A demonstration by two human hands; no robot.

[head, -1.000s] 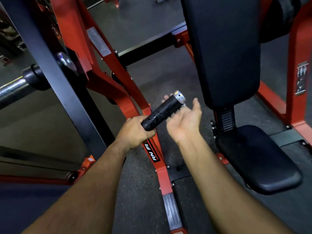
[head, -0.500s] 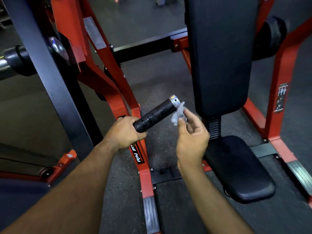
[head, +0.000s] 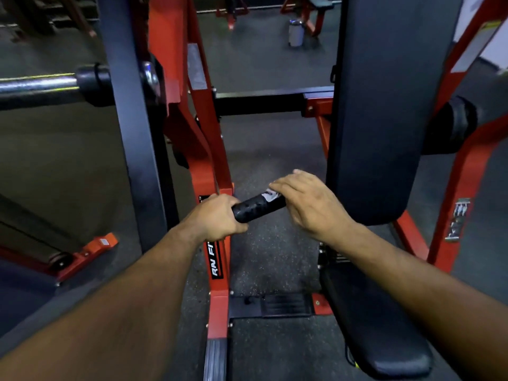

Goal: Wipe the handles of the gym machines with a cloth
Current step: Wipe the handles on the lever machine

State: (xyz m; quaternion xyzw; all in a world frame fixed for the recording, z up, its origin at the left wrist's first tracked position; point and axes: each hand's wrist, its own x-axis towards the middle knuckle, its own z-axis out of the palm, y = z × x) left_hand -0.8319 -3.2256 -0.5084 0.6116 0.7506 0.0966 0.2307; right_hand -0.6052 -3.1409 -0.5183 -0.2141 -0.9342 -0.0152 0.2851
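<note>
- Red steel frame [head: 217,265] of the gym machine fills the middle of the view, its upright carrying a black label with white lettering, its foot standing on dark speckled rubber floor [head: 269,259].
- Black padded backrest [head: 384,105] rises on the right side of the frame, with the black seat pad [head: 384,331] low beneath it.
- Grey-black post [head: 132,133] stands left of the red upright; a chrome bar [head: 35,85] with a black collar reaches out from it to the left.
- Left hand [head: 217,218] grips the near end of the black handle [head: 253,209], fingers curled round it.
- Right hand [head: 308,204] lies over the far end of the handle, fingers bent down across it and pressing the cloth against the grip.
- Black handle runs slantwise between the two hands, just in front of the backrest's lower edge.
- White cloth [head: 268,196] shows only as a small crumpled patch on top of the handle, peeking out from under the right fingers.
- Pale canister [head: 296,33] stands on the floor far behind, blurred.
</note>
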